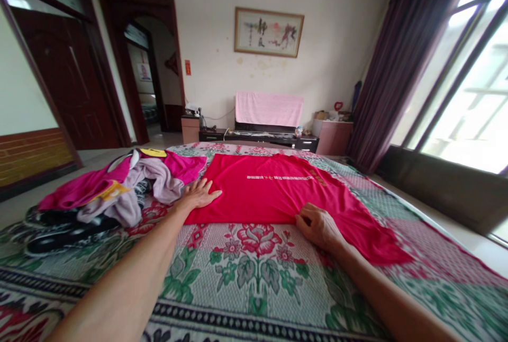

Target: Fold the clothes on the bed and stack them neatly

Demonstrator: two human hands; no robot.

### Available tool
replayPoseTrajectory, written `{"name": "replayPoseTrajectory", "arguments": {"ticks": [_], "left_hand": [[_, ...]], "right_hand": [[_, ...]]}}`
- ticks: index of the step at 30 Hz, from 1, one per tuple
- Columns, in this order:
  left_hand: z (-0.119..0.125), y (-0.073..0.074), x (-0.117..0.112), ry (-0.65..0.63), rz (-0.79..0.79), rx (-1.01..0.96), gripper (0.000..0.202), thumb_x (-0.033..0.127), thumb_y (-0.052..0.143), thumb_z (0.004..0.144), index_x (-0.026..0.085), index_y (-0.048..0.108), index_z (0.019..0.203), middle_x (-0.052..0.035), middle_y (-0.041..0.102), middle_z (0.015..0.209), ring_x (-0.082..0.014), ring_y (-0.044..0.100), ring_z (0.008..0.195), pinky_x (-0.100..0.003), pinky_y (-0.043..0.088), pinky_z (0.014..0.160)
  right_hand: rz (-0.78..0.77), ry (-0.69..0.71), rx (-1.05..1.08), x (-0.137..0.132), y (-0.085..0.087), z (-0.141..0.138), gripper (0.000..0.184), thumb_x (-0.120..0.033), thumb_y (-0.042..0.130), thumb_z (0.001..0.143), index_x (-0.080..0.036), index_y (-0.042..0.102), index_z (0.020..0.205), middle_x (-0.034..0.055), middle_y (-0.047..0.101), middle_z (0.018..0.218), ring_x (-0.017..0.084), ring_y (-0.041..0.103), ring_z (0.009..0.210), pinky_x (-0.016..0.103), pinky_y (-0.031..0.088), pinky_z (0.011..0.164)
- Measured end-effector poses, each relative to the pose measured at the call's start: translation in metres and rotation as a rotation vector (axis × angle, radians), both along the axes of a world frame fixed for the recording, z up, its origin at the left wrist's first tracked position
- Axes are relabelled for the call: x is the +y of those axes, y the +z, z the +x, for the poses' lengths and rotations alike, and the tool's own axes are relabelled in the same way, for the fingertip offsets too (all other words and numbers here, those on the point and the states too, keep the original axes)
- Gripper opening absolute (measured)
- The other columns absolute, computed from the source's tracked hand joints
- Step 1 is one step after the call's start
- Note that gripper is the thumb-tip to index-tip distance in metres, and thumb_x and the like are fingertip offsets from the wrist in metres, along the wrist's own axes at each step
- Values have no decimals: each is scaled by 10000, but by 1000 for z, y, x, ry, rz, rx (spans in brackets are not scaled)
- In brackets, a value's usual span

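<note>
A red T-shirt with white and gold printed lettering lies spread sideways on a floral bedspread. Its right part trails toward the near right with soft wrinkles. My left hand rests flat on the shirt's left end, fingers spread. At the near edge of the shirt, my right hand has its fingers curled closed on the fabric.
A heap of clothes, pink, lilac, yellow and black, lies left of the shirt. Beyond the bed stand a low cabinet and a pink cloth over a dark screen. A purple curtain hangs at the right.
</note>
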State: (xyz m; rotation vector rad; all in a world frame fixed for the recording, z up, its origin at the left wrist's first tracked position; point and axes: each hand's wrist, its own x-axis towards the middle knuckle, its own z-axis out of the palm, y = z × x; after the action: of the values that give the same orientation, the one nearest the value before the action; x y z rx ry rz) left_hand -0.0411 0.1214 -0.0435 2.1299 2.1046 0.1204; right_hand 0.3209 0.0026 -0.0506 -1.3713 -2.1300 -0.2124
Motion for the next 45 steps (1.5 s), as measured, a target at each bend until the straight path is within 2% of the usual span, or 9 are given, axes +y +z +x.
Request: {"name": "replayPoseTrajectory", "arguments": {"ticks": [5,9,15,20,30,34,37,41,45], "left_hand": [[19,9,-9,-60,100,-18,882,740,203,768,214,224,1476,-73,87,1563,-342,55,1422,-586,161,1085],[27,2,-21,-137,36,18,847,720,222,782,219,257,1465,-76,119,1556,-318,77,1425,-579,125,1096],[33,0,-34,-130,43,25,875,734,228,775,203,235,1471,-99,110,1553,-315,92,1423,-572,138,1096],[28,2,-43,-163,66,13,721,660,241,826,254,385,1404,-86,226,1533,-302,201,1403,-568,174,1087],[10,-15,-85,-176,166,-17,623,551,341,855,231,408,1385,-99,293,1508,-290,258,1385,-567,204,1083],[9,-20,-88,-186,391,-100,555,499,437,837,181,536,1281,-137,443,1417,-270,397,1313,-469,292,1084],[0,-24,-90,-276,498,-197,458,465,528,783,181,646,1122,-125,554,1311,-242,517,1207,-386,373,1051],[-14,-26,-94,-394,420,-335,363,430,585,712,190,700,959,-98,615,1229,-226,574,1131,-352,422,1018],[-18,-20,-97,-379,334,-388,363,424,571,699,206,700,959,-79,609,1246,-222,557,1154,-362,393,1044]], "right_hand": [[19,53,27,0,2,-1,184,-241,442,852,-184,603,784,56,618,842,149,563,762,258,430,700],[-13,181,7,0,2,0,206,-204,459,842,-197,633,954,67,643,1019,176,579,943,312,432,870],[-56,168,20,2,0,1,192,-183,470,823,-195,634,922,50,654,966,168,586,898,298,440,846],[-59,170,33,3,0,2,194,-184,470,814,-196,637,912,48,657,965,165,587,894,293,435,846],[-66,163,26,1,2,1,194,-180,462,806,-193,634,892,51,662,930,168,595,868,280,440,821],[-63,160,29,0,1,2,201,-185,458,812,-192,637,905,54,667,932,170,599,878,285,444,830],[-66,165,36,-1,0,2,200,-177,462,808,-187,638,903,56,667,934,168,599,879,284,449,828],[-111,200,24,2,5,5,219,-160,485,782,-182,651,923,60,671,975,166,601,909,286,451,851],[-328,182,-77,4,30,28,264,-179,552,736,-208,684,964,48,690,998,176,623,911,296,461,845]]}}
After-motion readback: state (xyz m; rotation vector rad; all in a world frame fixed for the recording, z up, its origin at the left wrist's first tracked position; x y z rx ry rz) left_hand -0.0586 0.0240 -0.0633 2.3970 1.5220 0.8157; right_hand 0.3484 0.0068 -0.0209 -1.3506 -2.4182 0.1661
